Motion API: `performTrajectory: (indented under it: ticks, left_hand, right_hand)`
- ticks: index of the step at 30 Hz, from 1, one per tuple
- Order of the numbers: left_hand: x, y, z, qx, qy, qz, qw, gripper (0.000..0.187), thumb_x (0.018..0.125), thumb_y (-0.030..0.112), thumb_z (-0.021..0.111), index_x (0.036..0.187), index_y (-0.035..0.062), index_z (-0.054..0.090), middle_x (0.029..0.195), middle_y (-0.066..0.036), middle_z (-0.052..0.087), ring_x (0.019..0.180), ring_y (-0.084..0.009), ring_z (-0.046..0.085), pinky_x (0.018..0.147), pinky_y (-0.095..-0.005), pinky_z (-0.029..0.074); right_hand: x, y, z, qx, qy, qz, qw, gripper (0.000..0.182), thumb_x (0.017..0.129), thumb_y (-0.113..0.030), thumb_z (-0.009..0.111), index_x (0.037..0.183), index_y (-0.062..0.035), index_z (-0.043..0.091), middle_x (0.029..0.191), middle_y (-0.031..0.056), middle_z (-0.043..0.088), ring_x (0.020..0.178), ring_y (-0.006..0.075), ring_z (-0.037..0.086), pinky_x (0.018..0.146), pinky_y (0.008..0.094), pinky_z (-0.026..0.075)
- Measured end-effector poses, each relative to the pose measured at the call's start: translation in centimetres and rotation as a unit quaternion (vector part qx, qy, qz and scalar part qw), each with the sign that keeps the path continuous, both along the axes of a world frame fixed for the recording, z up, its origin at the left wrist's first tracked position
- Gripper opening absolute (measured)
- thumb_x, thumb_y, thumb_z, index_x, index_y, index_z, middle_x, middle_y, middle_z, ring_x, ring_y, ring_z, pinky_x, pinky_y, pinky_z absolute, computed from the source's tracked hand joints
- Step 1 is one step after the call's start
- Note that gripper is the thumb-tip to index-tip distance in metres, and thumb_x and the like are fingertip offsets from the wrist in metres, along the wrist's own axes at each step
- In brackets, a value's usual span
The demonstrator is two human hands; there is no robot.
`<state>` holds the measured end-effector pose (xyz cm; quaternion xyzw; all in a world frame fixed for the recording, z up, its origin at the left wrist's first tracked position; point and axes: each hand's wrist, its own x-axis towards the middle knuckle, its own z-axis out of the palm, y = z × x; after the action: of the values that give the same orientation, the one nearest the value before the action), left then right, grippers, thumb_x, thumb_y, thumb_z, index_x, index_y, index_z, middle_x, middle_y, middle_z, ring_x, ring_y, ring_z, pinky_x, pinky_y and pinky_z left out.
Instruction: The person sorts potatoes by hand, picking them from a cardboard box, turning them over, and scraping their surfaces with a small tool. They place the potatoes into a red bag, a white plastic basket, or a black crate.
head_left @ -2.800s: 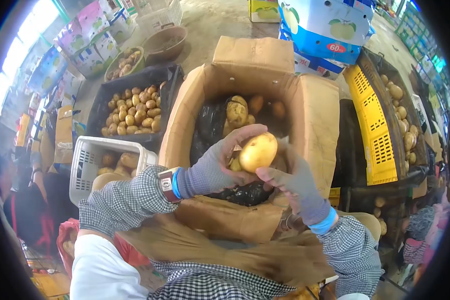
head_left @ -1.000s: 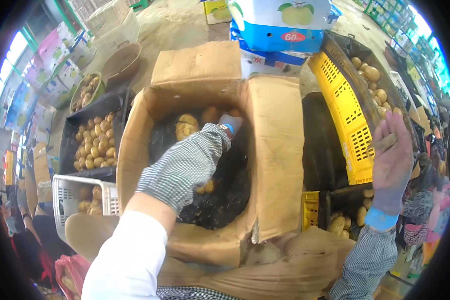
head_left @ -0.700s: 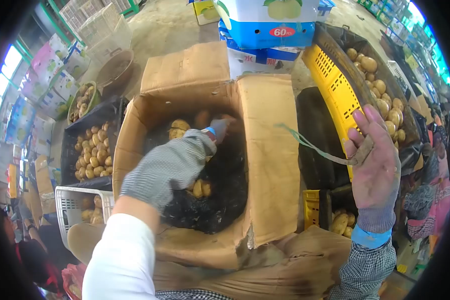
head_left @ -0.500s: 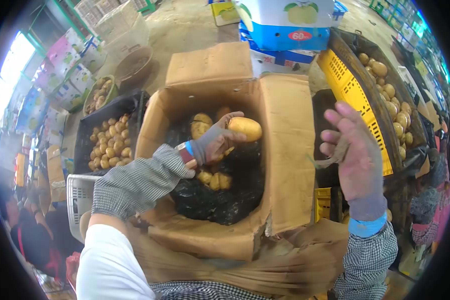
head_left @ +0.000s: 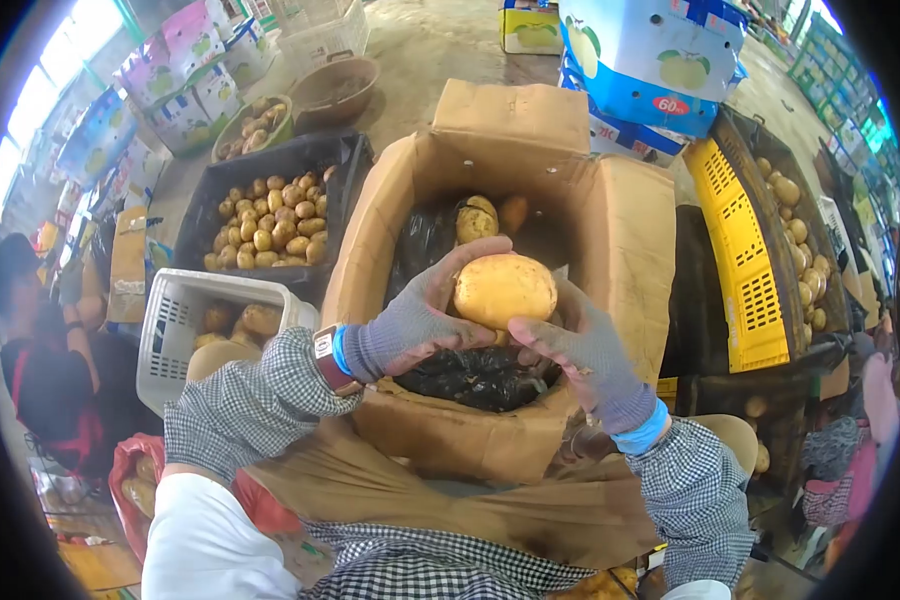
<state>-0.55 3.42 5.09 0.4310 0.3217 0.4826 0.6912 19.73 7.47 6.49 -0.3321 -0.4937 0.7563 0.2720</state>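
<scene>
A large yellow potato point(head_left: 505, 287) is held between my two hands above the open cardboard box point(head_left: 460, 440). Gloved in grey, my left hand point(head_left: 410, 322) grips its left side, thumb above and fingers below. The fingers of my right hand point(head_left: 592, 350), also gloved, are curled against its lower right side. Inside the box lies a black plastic liner point(head_left: 485, 382), with a few potatoes point(head_left: 476, 220) showing at the far end. My hands and the held potato hide part of the box's contents.
To the left are a black crate of small potatoes point(head_left: 270, 225) and a white basket point(head_left: 155, 340) holding larger ones. A yellow crate point(head_left: 735, 255) stands right, beside more potatoes point(head_left: 795, 230). Blue-and-white cartons point(head_left: 655, 60) are stacked behind. A person point(head_left: 65, 370) sits at far left.
My right hand has come in from the right and now touches the potato. My left hand has turned and brought the potato nearer. The whole view has shifted as well.
</scene>
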Motion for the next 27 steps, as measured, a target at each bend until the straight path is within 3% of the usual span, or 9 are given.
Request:
performTrajectory:
  ticks: [4,6,7,9,12,15,22,25,27]
  left_hand:
    - [0.1,-0.3,-0.9,-0.006,-0.026,0.018,0.999,0.085,0.073,-0.01,0.072,0.144,0.0061,0.028,0.133,-0.008,0.047,0.125,-0.0174,0.046,0.104,-0.0313,0.041]
    - [0.2,-0.3,-1.0,0.04,0.112,0.036,0.992,0.084,0.074,0.001,0.077,0.142,0.0048,0.029,0.131,-0.009,0.048,0.124,-0.019,0.047,0.102,-0.0336,0.042]
    - [0.0,-0.1,-1.4,0.038,0.111,0.039,0.992,0.084,0.074,0.001,0.077,0.142,0.0048,0.029,0.131,-0.009,0.048,0.124,-0.019,0.047,0.102,-0.0336,0.042]
    - [-0.4,0.3,-2.4,0.166,0.272,0.046,0.947,0.084,0.073,0.016,0.082,0.138,0.0034,0.031,0.129,-0.014,0.05,0.121,-0.0242,0.05,0.099,-0.0369,0.044]
    - [-0.7,0.4,-2.6,0.156,0.39,0.031,0.907,0.087,0.069,0.017,0.085,0.136,0.0055,0.031,0.128,-0.013,0.051,0.12,-0.0224,0.051,0.099,-0.0351,0.043]
    - [-0.8,0.2,-3.1,0.167,0.443,0.029,0.88,0.087,0.068,0.023,0.086,0.134,0.0049,0.033,0.125,-0.015,0.053,0.116,-0.0254,0.054,0.096,-0.0364,0.045]
    - [-1.0,0.3,-3.4,0.15,0.419,0.01,0.896,0.081,0.069,0.029,0.085,0.128,0.0046,0.036,0.113,-0.016,0.059,0.105,-0.0292,0.061,0.089,-0.0381,0.049]
    - [-1.1,0.1,-3.2,0.178,0.466,0.02,0.867,0.081,0.07,0.033,0.084,0.127,0.0037,0.036,0.109,-0.019,0.061,0.102,-0.033,0.062,0.086,-0.0389,0.05]
    - [-1.2,0.1,-2.8,0.097,0.502,-0.018,0.859,0.08,0.071,0.04,0.081,0.127,0.0029,0.036,0.108,-0.021,0.062,0.1,-0.037,0.063,0.085,-0.0397,0.05]
  right_hand:
    - [-0.4,0.2,-0.2,0.059,-0.042,-0.016,0.997,0.06,0.079,-0.025,0.078,0.125,0.0007,0.049,0.095,0.0016,0.061,0.071,0.0022,0.054,0.058,0.0155,0.045]
    - [-0.3,0.4,-0.1,0.045,-0.039,-0.027,0.998,0.063,0.078,-0.023,0.079,0.127,0.0014,0.047,0.098,0.0027,0.061,0.069,0.0019,0.054,0.055,0.014,0.043]
    - [-0.4,0.4,-0.1,0.043,-0.041,-0.024,0.998,0.063,0.078,-0.023,0.079,0.127,0.0014,0.047,0.098,0.0027,0.061,0.069,0.0019,0.054,0.055,0.014,0.043]
    - [-0.4,0.2,-0.1,0.025,-0.013,-0.032,0.999,0.064,0.079,-0.023,0.079,0.128,0.002,0.046,0.098,0.0032,0.06,0.067,0.0019,0.053,0.052,0.014,0.042]
    - [-0.1,0.1,-0.3,0.012,-0.016,-0.02,1.0,0.063,0.079,-0.023,0.078,0.127,0.0023,0.047,0.099,0.0034,0.06,0.07,0.0028,0.054,0.056,0.0148,0.044]
    - [0.1,-0.1,-1.0,-0.008,-0.031,-0.015,0.999,0.062,0.079,-0.023,0.078,0.127,0.0019,0.047,0.102,0.0047,0.06,0.074,0.0041,0.056,0.061,0.0163,0.047]
    - [0.1,-0.4,-2.0,-0.032,0.008,0.01,0.999,0.065,0.083,-0.029,0.075,0.131,0.0011,0.043,0.113,0.0083,0.057,0.091,0.0106,0.059,0.074,0.022,0.052]
    - [0.1,-0.4,-2.7,-0.046,0.015,0.03,0.998,0.062,0.086,-0.03,0.071,0.132,0.0011,0.041,0.118,0.0092,0.056,0.097,0.0139,0.06,0.076,0.0244,0.053]
    - [-0.1,-0.5,-3.2,-0.067,0.033,0.027,0.997,0.06,0.089,-0.029,0.068,0.133,0.0014,0.04,0.12,0.0103,0.057,0.098,0.0157,0.061,0.076,0.0257,0.054]
